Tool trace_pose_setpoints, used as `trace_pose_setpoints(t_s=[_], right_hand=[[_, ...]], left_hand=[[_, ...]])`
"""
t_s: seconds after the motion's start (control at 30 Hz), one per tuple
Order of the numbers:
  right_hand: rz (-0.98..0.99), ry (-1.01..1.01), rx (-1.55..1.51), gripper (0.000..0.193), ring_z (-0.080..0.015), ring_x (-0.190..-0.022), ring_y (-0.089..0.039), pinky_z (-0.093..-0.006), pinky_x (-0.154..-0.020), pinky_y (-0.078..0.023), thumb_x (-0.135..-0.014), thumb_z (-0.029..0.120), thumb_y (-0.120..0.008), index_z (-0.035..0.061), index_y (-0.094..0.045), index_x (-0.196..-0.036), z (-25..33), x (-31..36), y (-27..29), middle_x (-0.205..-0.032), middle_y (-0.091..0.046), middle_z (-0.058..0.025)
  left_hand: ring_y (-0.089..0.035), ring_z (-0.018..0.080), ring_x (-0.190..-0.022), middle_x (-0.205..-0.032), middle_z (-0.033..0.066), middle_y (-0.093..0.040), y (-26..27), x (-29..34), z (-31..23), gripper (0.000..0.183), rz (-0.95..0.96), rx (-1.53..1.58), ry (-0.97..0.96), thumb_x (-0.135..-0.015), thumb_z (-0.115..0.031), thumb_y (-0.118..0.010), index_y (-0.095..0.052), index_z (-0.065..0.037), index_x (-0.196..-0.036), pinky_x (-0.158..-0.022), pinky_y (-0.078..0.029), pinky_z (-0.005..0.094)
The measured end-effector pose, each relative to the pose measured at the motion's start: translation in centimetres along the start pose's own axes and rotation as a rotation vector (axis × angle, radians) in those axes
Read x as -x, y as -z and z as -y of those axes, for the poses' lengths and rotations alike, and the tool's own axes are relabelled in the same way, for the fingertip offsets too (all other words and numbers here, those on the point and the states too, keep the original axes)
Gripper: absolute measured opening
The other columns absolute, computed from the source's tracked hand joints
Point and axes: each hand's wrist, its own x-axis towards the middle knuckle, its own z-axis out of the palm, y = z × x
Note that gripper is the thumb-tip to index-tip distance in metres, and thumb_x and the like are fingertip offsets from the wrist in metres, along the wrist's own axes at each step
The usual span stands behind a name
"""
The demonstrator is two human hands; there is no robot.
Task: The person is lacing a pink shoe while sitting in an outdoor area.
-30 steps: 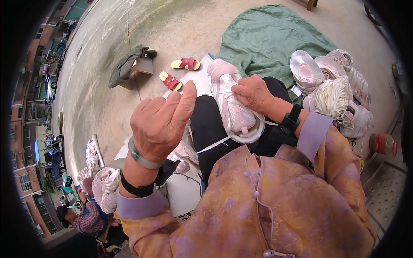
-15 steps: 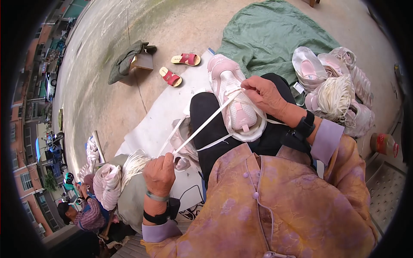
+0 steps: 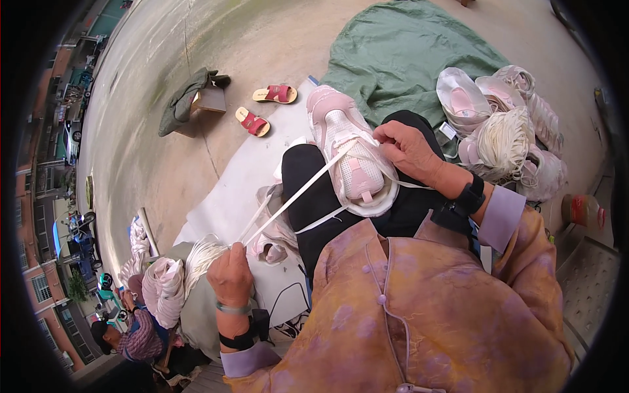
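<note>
Bare concrete ground (image 3: 196, 39) is seen all around, with a white sheet (image 3: 229, 196) spread on it beneath the seated person's legs. On the lap, over black trousers (image 3: 314, 183), a pink and white sneaker (image 3: 350, 154) is laid with its toe pointing away from the body. The right hand (image 3: 409, 150) is closed on the flat white lace (image 3: 295, 196) at the shoe's right side, touching the upper. The left hand (image 3: 230, 275) is held low and to the left, well apart from the shoe, with its fingers pinched together on the far ends of the same lace, which is drawn taut in a straight line between the two hands. A dark band is worn on each wrist, and a thin bangle on the left. Just beside the left hand a bundle of white laces (image 3: 196, 259) is seen on a pale sack (image 3: 196, 308). To the right of the person, a heap of pink sneakers (image 3: 504, 98) is piled with another bundle of laces (image 3: 504, 141) on it. A green cloth (image 3: 406, 52) is spread beyond the shoe. Farther off, two red sandals (image 3: 262, 108) lie near a small box (image 3: 209, 98) draped with a dark cloth. Another person in a checked shirt (image 3: 137, 327) is glimpsed at the lower left
</note>
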Motion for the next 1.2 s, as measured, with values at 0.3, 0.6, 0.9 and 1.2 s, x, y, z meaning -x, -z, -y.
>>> trace_pose_setpoints(t_s=[0.3, 0.6, 0.9, 1.2], right_hand=[[-0.003, -0.071, -0.120, 0.022, -0.0134, -0.058, -0.047, -0.0247, -0.055, -0.041, -0.076, -0.001, -0.049, 0.0003, -0.054, -0.098, 0.4, 4.9, 1.4, -0.069, -0.052, -0.0054], [0.056, 0.174, 0.188, 0.010, -0.0316, -0.065, -0.057, -0.0390, -0.054, -0.045, -0.074, 0.011, -0.056, 0.0056, -0.050, -0.080, 0.2, 7.4, 0.4, -0.067, -0.053, -0.0114], [0.131, 0.333, 0.088, 0.013, -0.0297, -0.064, -0.057, -0.0377, -0.053, -0.045, -0.067, 0.007, -0.058, 0.0063, -0.048, -0.075, 1.1, 7.2, 0.6, -0.069, -0.054, -0.0090], [0.035, 0.314, 0.019, 0.023, -0.0298, -0.065, -0.057, -0.0366, -0.054, -0.045, -0.066, 0.002, -0.057, 0.0057, -0.055, -0.089, 1.3, 6.6, 4.0, -0.071, -0.056, -0.0094]], left_hand=[[-0.050, 0.0303, -0.051, -0.059, 0.0101, -0.049, -1.4, 1.0, 0.7, 0.004, 0.019, -0.011, 0.039, -0.078, -0.005, -0.056, -0.056, -0.005, -0.082, -0.045, -0.037, 0.0397], [-0.057, 0.0339, -0.060, -0.070, 0.0157, -0.058, -0.4, 0.6, 0.7, 0.008, 0.154, -0.031, 0.095, -0.083, -0.006, -0.053, -0.057, -0.003, -0.089, -0.051, -0.043, 0.0401], [-0.058, 0.0337, -0.060, -0.073, 0.0159, -0.060, -1.5, 1.6, 1.4, 0.009, 0.227, -0.092, 0.108, -0.083, -0.008, -0.052, -0.059, -0.003, -0.086, -0.053, -0.045, 0.0391], [-0.054, 0.0290, -0.053, -0.062, 0.0149, -0.054, -1.8, 3.4, 2.7, 0.008, 0.143, -0.025, 0.206, -0.084, -0.009, -0.053, -0.058, -0.004, -0.083, -0.050, -0.041, 0.0351]])
